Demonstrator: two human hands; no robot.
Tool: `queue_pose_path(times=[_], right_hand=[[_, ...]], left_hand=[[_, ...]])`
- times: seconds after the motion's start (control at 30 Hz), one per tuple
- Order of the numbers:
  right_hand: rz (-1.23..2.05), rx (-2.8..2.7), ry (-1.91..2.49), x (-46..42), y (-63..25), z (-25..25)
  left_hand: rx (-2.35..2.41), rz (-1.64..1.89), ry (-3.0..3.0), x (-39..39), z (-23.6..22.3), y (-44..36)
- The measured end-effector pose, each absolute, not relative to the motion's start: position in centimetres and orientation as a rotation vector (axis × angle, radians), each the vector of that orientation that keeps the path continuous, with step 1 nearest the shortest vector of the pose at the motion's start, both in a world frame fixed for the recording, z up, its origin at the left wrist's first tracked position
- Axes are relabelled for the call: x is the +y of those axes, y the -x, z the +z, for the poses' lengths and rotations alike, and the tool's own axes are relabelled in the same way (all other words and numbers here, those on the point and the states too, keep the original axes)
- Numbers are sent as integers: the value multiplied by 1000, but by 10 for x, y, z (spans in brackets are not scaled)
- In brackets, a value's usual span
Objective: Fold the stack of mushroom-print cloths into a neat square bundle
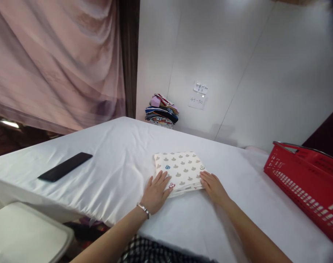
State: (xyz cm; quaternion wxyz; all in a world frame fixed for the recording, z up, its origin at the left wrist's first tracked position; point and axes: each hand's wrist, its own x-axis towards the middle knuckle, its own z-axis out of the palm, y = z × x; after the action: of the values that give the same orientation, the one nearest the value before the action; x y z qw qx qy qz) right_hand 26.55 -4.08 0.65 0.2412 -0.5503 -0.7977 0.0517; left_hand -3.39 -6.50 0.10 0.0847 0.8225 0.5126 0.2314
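Note:
A folded white cloth (182, 166) with a grey, mushroom-like print and a few coloured motifs lies flat on the white-covered table (114, 160). Its layers show along the near edge. My left hand (155, 193) rests on its near left corner, fingers stretched out and a silver bracelet at the wrist. At the right edge, my right hand (214, 187) touches the cloth with fingertips laid flat over the border. Both hands are open and grip nothing.
A black flat slab (66, 167) lies on the table's left side. On the right stands a red plastic basket (305, 182). Several folded fabrics are stacked (162, 111) by the wall beyond the far edge. A white chair (29, 233) is at the lower left; a pink curtain (62, 58) hangs behind.

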Motion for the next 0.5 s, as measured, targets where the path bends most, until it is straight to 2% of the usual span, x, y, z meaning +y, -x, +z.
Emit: queue_pose_path(times=[0.13, 0.3, 0.5], right_hand=[[417, -1892, 1558, -27, -262, 14], [765, -1474, 1772, 1, -262, 26], [952, -1372, 1911, 26, -267, 32]], left_hand=[[1476, 752, -2265, -61, 6, 32], [1635, 1080, -1767, -36, 17, 37], [1744, 878, -1254, 6, 14, 47]])
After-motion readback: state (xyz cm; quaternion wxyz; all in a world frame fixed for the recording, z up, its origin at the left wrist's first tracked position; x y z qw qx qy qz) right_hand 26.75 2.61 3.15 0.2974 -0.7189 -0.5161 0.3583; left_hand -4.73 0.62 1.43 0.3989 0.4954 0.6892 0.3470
